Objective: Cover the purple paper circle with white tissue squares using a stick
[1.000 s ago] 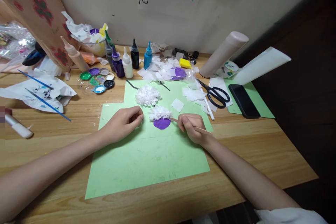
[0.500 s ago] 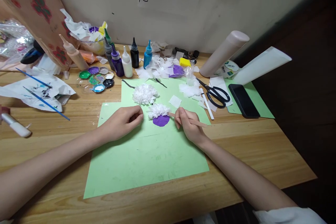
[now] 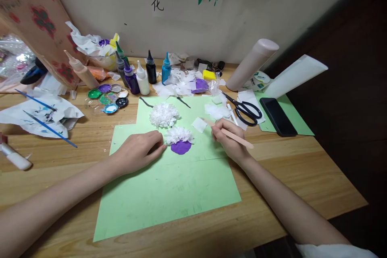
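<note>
My right hand (image 3: 231, 137) grips a flat wooden craft stick (image 3: 238, 138), its far tip at a small white paper square (image 3: 199, 125); I cannot tell whether they touch. My left hand (image 3: 142, 148) rests on the green paper (image 3: 160, 197), fingers loosely bent and thumb apart, nothing held. Its fingertips are beside a round purple patch (image 3: 180, 148), whose upper part is covered by crumpled white paper bits (image 3: 179, 134). Above that lies a fuller ball of white crumpled paper (image 3: 165, 115). Two dark strokes mark the sheet's upper part.
Black-handled scissors (image 3: 244, 109), a white pen and a phone (image 3: 278, 117) lie to the right. Paint bottles (image 3: 141, 78) and loose paper scraps (image 3: 178, 80) line the back. At left are a paint palette (image 3: 104, 99) and brushes (image 3: 50, 128) on stained tissue.
My right hand has moved right with the craft stick, taking its tip from the purple patch's edge to the white square. My left hand stays by the patch; the view has shifted slightly.
</note>
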`<state>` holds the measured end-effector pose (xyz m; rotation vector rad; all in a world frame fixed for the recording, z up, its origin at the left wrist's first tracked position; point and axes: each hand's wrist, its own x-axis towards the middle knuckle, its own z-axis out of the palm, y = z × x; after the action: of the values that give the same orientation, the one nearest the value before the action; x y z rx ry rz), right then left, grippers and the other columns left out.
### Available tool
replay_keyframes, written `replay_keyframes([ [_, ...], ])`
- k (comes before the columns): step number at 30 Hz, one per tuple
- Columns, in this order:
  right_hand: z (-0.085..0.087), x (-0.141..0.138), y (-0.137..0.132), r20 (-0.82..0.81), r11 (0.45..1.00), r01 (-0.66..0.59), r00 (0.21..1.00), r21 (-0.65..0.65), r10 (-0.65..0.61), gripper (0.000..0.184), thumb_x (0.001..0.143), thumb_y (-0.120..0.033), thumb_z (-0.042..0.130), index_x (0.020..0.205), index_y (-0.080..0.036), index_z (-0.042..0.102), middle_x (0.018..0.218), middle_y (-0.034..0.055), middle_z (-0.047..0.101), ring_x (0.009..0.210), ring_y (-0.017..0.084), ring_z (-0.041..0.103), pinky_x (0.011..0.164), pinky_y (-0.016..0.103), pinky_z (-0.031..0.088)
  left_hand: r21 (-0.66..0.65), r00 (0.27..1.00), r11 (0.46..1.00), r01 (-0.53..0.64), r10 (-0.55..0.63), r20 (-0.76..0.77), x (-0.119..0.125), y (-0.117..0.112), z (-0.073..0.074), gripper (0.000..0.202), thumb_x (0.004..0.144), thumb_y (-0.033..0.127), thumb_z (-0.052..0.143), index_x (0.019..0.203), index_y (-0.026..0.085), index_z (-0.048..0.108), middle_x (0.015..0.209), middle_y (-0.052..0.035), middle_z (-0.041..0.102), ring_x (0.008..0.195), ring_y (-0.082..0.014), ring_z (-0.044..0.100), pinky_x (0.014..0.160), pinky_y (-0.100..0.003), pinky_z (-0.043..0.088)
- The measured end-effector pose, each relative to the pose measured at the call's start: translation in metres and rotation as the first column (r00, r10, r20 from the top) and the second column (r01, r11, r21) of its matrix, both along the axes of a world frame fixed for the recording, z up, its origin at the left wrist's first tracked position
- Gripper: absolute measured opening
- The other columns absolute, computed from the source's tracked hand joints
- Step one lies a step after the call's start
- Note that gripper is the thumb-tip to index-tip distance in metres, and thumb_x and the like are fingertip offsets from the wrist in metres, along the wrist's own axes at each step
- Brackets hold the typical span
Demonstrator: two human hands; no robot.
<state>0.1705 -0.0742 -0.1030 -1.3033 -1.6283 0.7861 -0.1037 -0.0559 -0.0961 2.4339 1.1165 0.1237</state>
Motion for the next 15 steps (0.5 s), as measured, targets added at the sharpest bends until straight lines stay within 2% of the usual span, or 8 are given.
replay_keyframes([
  [2, 0.002, 0.006, 0.006, 0.136, 0.999, -0.009, 0.991, 0.036, 0.004, 0.018, 0.077, -0.033, 0.064, 0.072, -0.021, 0.051, 0.074, 0.0001, 0.06, 0.065, 0.015, 0.055, 0.062, 0.028, 0.042, 0.012, 1.0, 1.0, -0.005, 0.005, 0.005, 0.0, 0.0, -0.001, 0.027, 0.092, 0.038, 0.032, 0.081, 0.019, 0.047, 0.077, -0.0001, 0.057, 0.062, -0.0122, 0.05, 0.058, -0.025, 0.03],
  [5, -0.001, 0.009, 0.013, 0.279, 0.993, -0.103, 0.956, 0.05, 0.085, 0.019, 0.073, -0.026, 0.066, 0.086, -0.022, 0.051, 0.095, 0.0045, 0.064, 0.079, 0.018, 0.06, 0.072, 0.031, 0.046, 0.016, 1.0, 1.0, -0.018, 0.017, 0.025, 0.0, 0.0, -0.001, 0.026, 0.091, 0.036, 0.034, 0.079, 0.019, 0.049, 0.073, 0.0004, 0.057, 0.059, -0.0115, 0.049, 0.057, -0.024, 0.029],
  [9, -0.01, 0.005, 0.015, 0.402, 0.982, -0.125, 0.914, 0.142, 0.058, 0.008, 0.077, -0.014, 0.055, 0.079, -0.021, 0.051, 0.082, 0.0043, 0.063, 0.075, 0.018, 0.06, 0.068, 0.03, 0.044, 0.022, 0.998, 0.999, -0.03, 0.028, 0.053, 0.001, 0.0, -0.002, 0.025, 0.09, 0.035, 0.036, 0.078, 0.019, 0.05, 0.07, 0.001, 0.057, 0.058, -0.0112, 0.049, 0.056, -0.024, 0.029],
  [12, -0.01, 0.0, 0.013, 0.298, 0.99, -0.045, 0.955, 0.132, 0.004, 0.008, 0.077, -0.016, 0.057, 0.076, -0.021, 0.05, 0.078, 0.0023, 0.063, 0.072, 0.017, 0.06, 0.067, 0.029, 0.044, 0.027, 0.998, 0.999, -0.031, 0.03, 0.051, -0.001, 0.001, -0.004, 0.026, 0.09, 0.035, 0.035, 0.078, 0.019, 0.05, 0.07, 0.0009, 0.057, 0.058, -0.0111, 0.049, 0.056, -0.023, 0.03],
  [15, -0.004, -0.002, 0.01, 0.025, 0.999, 0.05, 0.998, -0.012, -0.049, 0.012, 0.077, -0.023, 0.062, 0.074, -0.021, 0.05, 0.08, 0.0018, 0.063, 0.075, 0.016, 0.061, 0.069, 0.028, 0.046, 0.043, 0.997, 0.999, -0.017, 0.014, 0.073, -0.004, -0.002, -0.004, 0.026, 0.091, 0.034, 0.033, 0.08, 0.019, 0.051, 0.069, 0.0007, 0.057, 0.057, -0.011, 0.049, 0.057, -0.024, 0.031],
])
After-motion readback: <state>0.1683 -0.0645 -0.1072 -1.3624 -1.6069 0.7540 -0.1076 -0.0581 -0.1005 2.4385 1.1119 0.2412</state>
